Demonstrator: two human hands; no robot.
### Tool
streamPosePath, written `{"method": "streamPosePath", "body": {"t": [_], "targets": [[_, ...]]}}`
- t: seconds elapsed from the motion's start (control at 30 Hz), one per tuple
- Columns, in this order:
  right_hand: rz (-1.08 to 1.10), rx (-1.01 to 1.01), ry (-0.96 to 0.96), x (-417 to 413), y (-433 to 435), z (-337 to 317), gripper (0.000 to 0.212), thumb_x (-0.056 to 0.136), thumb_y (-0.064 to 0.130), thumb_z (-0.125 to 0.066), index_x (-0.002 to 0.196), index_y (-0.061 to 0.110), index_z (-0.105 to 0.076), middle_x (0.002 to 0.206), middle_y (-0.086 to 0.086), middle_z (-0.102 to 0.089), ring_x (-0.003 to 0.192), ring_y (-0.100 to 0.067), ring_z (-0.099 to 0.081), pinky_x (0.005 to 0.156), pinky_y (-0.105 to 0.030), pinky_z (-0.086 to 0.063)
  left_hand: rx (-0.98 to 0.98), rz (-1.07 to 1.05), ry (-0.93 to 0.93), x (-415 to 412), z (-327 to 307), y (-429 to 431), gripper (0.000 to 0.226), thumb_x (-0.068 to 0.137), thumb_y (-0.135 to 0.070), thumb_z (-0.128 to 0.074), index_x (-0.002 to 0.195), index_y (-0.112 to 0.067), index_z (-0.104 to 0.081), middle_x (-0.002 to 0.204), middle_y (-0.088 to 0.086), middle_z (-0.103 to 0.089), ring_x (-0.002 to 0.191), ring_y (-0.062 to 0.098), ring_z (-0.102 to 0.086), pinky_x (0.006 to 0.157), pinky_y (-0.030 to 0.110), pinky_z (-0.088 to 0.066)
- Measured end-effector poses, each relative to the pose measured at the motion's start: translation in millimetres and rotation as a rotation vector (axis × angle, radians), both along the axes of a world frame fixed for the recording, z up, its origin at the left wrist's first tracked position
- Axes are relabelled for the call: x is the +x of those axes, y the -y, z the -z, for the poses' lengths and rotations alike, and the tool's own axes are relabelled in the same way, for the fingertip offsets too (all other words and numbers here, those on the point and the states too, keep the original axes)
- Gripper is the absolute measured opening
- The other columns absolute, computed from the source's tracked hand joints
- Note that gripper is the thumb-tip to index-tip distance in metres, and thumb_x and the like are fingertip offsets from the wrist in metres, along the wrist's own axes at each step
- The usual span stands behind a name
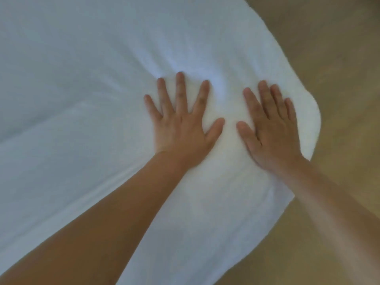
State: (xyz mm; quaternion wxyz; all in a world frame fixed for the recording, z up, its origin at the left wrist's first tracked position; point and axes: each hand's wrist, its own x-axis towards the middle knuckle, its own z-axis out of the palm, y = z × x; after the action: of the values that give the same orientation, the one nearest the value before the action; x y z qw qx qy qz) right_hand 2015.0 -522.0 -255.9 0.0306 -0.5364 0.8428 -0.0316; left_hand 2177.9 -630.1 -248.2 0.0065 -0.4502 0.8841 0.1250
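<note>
White sheet (82,99) is being seen spread across most of the view, its rounded corner lying by the tan floor (339,58). Near that corner it is being pressed flat by the left hand (181,130) and right hand (271,134), fingers (181,91) straight and splayed, gripping nothing. Soft, light and easily creased, it is being judged best pinched at its edge.

Only other thing in view is the floor (339,79). It's plain tan-brown and fills the right side, from the top corner all the way down to the bottom edge. The surface looks smooth and matte, but it's pretty blurry, so I can't tell if it's tile, wood or carpet. It's a bit darker in the top right corner and slightly more olive lower down.
</note>
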Motion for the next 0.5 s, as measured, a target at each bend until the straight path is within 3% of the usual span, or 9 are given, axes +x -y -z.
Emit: {"method": "streamPosePath", "body": {"t": [0.07, 0.13, 0.27, 0.33, 0.37, 0.43, 0.5], "targets": [[0.377, 0.067, 0.204, -63.6, -45.3, 12.4, 0.067, 0.093, 0.057, -0.02, 0.149, 0.02, -0.023, 0.153, -0.015, -0.028, 0.14, -0.032, -0.026, 0.112, -0.045, -0.019, -0.008, 0.121, 0.016, -48.9, -2.9, -7.8, 0.078, 0.08, -0.073, -0.009, 0.149, -0.037, -0.001, 0.159, 0.004, 0.005, 0.143, 0.039, 0.01, 0.109, 0.057, 0.012], [0.71, 0.025, 0.548, -87.4, -80.1, 20.2, 0.064, 0.095, 0.054, -0.026, 0.145, 0.014, -0.032, 0.148, -0.013, -0.037, 0.135, -0.027, -0.035, 0.111, -0.041, -0.027, -0.02, 0.254, 0.046, -73.2, -6.8, -16.5, 0.079, 0.08, -0.072, -0.007, 0.149, -0.036, -0.004, 0.159, 0.0, 0.002, 0.143, 0.036, 0.01, 0.11, 0.055, 0.011], [0.962, -0.313, 1.033, -46.9, -72.6, 20.9, 0.09, 0.079, 0.07, -0.044, 0.149, 0.018, -0.02, 0.151, -0.002, -0.032, 0.136, -0.019, -0.033, 0.113, -0.039, -0.027, -0.033, 0.36, 0.142, -83.5, -18.2, -21.4, 0.079, 0.08, -0.07, -0.007, 0.15, -0.034, -0.009, 0.159, -0.001, -0.004, 0.144, 0.036, 0.006, 0.112, 0.054, 0.007], [1.073, -0.375, 1.078, -30.7, -59.4, 20.4, 0.082, 0.082, 0.067, -0.049, 0.141, 0.014, -0.029, 0.132, 0.0, -0.048, 0.118, -0.016, -0.048, 0.097, -0.028, -0.038, -0.007, 0.368, 0.181, -85.0, -25.8, -26.9, 0.08, 0.079, -0.07, -0.008, 0.15, -0.033, -0.01, 0.16, 0.0, -0.003, 0.144, 0.036, 0.007, 0.111, 0.055, 0.007], [1.099, -0.428, 1.081, -28.0, -56.4, 20.2, 0.065, 0.085, 0.062, -0.049, 0.129, 0.014, -0.039, 0.112, 0.007, -0.055, 0.098, -0.009, -0.055, 0.081, -0.018, -0.04, -0.002, 0.398, 0.198, -87.9, -29.1, -32.4, 0.081, 0.078, -0.07, -0.008, 0.15, -0.033, -0.01, 0.16, 0.0, -0.003, 0.144, 0.036, 0.007, 0.111, 0.056, 0.007], [1.062, -0.514, 0.994, -28.4, -59.1, 22.8, 0.028, 0.093, 0.049, -0.048, 0.092, 0.021, -0.044, 0.076, 0.015, -0.052, 0.064, 0.005, -0.049, 0.054, -0.008, -0.033, -0.008, 0.491, 0.258, -96.8, -31.7, -48.1, 0.081, 0.078, -0.07, -0.009, 0.15, -0.033, -0.01, 0.16, 0.001, -0.002, 0.144, 0.036, 0.007, 0.11, 0.059, 0.007], [0.956, -0.555, 0.892, -33.5, -68.9, 29.9, 0.031, 0.097, 0.036, -0.046, 0.07, 0.025, -0.035, 0.058, 0.01, -0.043, 0.049, 0.004, -0.045, 0.046, -0.011, -0.031, -0.013, 0.564, 0.309, -107.5, -26.3, -67.2, 0.079, 0.079, -0.069, -0.009, 0.15, -0.034, -0.006, 0.159, 0.0, 0.005, 0.143, 0.033, 0.014, 0.109, 0.059, 0.011]]}}
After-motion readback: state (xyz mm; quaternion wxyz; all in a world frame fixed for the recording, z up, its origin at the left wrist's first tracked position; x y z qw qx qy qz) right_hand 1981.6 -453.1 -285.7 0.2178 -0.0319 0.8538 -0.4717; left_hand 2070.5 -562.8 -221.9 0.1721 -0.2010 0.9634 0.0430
